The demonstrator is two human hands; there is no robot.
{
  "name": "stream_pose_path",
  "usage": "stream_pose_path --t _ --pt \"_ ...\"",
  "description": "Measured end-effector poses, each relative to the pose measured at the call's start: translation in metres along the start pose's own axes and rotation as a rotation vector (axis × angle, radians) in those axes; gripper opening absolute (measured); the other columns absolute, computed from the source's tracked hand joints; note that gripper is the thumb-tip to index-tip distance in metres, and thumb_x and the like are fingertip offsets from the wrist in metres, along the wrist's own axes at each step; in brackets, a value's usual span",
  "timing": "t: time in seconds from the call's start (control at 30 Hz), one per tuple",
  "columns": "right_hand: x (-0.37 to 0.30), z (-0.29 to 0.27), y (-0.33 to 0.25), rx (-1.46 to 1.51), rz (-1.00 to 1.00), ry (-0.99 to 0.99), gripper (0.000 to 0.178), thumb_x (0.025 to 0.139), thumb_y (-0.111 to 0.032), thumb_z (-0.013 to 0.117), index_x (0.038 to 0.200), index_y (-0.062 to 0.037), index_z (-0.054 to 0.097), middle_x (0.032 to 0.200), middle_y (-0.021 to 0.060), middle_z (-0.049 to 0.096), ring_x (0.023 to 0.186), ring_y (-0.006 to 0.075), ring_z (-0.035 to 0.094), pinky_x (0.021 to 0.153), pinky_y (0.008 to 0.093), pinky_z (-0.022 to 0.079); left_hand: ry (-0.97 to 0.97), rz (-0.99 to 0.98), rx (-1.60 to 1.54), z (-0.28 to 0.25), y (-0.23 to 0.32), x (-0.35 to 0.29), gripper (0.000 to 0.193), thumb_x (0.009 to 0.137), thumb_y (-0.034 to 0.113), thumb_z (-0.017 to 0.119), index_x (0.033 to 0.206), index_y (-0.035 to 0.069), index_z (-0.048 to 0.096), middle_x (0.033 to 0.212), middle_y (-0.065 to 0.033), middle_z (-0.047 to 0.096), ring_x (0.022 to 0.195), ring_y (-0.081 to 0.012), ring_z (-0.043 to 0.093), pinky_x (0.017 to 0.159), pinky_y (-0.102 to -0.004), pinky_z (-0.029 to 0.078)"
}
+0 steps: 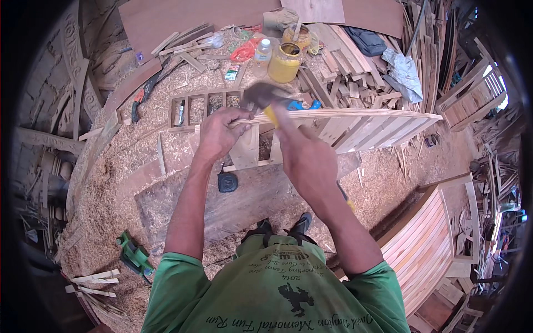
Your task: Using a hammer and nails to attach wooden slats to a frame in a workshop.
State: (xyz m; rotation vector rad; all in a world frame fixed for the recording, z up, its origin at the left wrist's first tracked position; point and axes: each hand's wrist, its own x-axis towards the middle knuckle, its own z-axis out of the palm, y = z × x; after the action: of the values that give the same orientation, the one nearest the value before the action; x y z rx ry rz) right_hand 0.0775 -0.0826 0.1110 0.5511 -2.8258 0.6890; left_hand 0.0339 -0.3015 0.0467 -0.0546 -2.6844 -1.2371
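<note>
In my right hand [308,161] is a hammer [270,112] with a yellow grip. Its dark head is smeared by motion above the left end of a curved, slatted wooden panel [380,126]. My left hand [222,131] is closed at that end, thumb and forefinger pinched against the panel's top edge. Whatever sits between those fingertips is too small to make out. The panel stands over a worn board [183,202]; pale slats run down from its curved edge. Just below my left hand lies a dark tape measure [227,182].
Yellow jars [285,64] and a clear bottle [262,54] stand beyond the panel, near heaped wood offcuts [355,89]. A divided wooden tray [191,105] lies left of them, a handsaw [145,94] farther left. A green power tool [133,252] rests at lower left; another slatted piece [422,233] stands right.
</note>
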Motion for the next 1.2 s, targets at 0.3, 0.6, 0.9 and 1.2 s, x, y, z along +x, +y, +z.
stream_pose_path --t 0.3,0.6,0.9,1.2 --pt "0.002 0.046 0.058 0.001 0.053 0.141 0.06 0.106 -0.03 0.055 0.162 -0.0314 0.034 0.081 0.022 0.069 0.069 0.0432 0.069 0.063 0.0551 0.054 0.161 0.412 0.325 0.004 -0.018 0.018 0.042 0.079 0.018 0.086 0.118 0.011 0.073 0.111 -0.0146 0.074 0.102 -0.0317 0.07 0.095 -0.0444 0.053" --pt "-0.026 0.086 0.06 0.159 0.108 0.219 0.055 0.102 -0.022 0.06 0.156 -0.0214 0.045 0.089 0.023 0.07 0.073 0.0417 0.07 0.064 0.0511 0.055 -0.334 -0.105 0.288 -0.019 -0.009 0.042 0.04 0.077 0.036 0.087 0.11 0.014 0.078 0.111 -0.0141 0.076 0.107 -0.0319 0.071 0.093 -0.043 0.053" --pt "-0.055 0.188 0.068 0.569 0.254 0.179 0.047 0.098 -0.014 0.063 0.144 -0.0054 0.058 0.102 0.0277 0.071 0.092 0.0415 0.071 0.08 0.0451 0.056 -0.357 -0.027 0.276 -0.013 -0.009 0.044 0.037 0.077 0.026 0.087 0.107 0.009 0.074 0.101 -0.0123 0.073 0.094 -0.0256 0.067 0.088 -0.0389 0.051" --pt "-0.053 0.229 0.056 0.629 0.248 0.271 0.051 0.097 -0.013 0.063 0.146 -0.0071 0.056 0.108 0.0298 0.07 0.099 0.0468 0.069 0.085 0.05 0.054 -0.341 -0.006 0.2 -0.013 -0.008 0.036 0.036 0.079 0.022 0.085 0.11 0.009 0.073 0.104 -0.0119 0.074 0.1 -0.026 0.069 0.091 -0.0388 0.052"
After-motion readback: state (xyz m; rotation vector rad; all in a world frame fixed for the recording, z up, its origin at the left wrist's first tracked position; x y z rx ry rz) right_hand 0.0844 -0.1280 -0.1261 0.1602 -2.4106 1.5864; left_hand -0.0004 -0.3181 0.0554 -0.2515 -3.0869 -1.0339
